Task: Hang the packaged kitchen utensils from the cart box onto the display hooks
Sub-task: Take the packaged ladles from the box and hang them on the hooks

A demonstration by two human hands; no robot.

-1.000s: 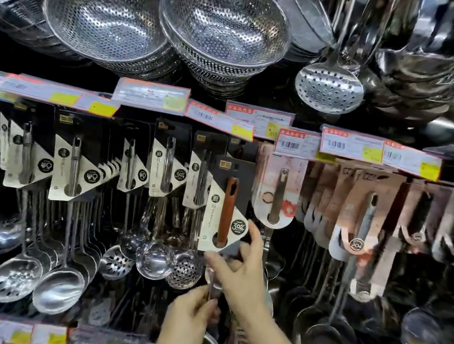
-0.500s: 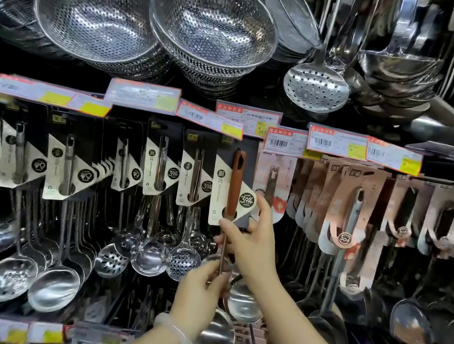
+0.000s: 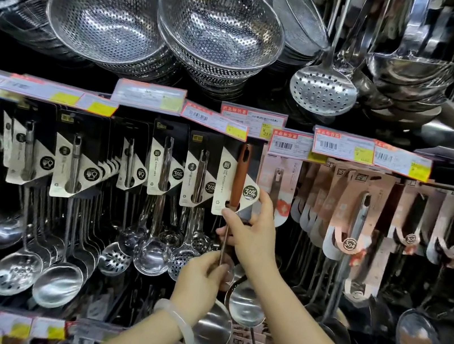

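At 12 o'clock of both hands, the wood-handled ladle (image 3: 239,174) is lifted hookward: right hand (image 3: 251,235) pinches its card's lower edge, left hand (image 3: 199,283) grips the shaft to steady it.

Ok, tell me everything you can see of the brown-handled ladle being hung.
The brown-handled ladle hangs roughly upright in the black-and-cream row. Its reddish-brown, wood-look handle sits in a black-and-cream card printed 304; a thin metal shaft runs down to a shiny steel bowl. The right hand pinches the shaft just below the card, fingers against the card's lower edge; the left hand grips the shaft just above the bowl. Whether it is on its hook cannot be seen.
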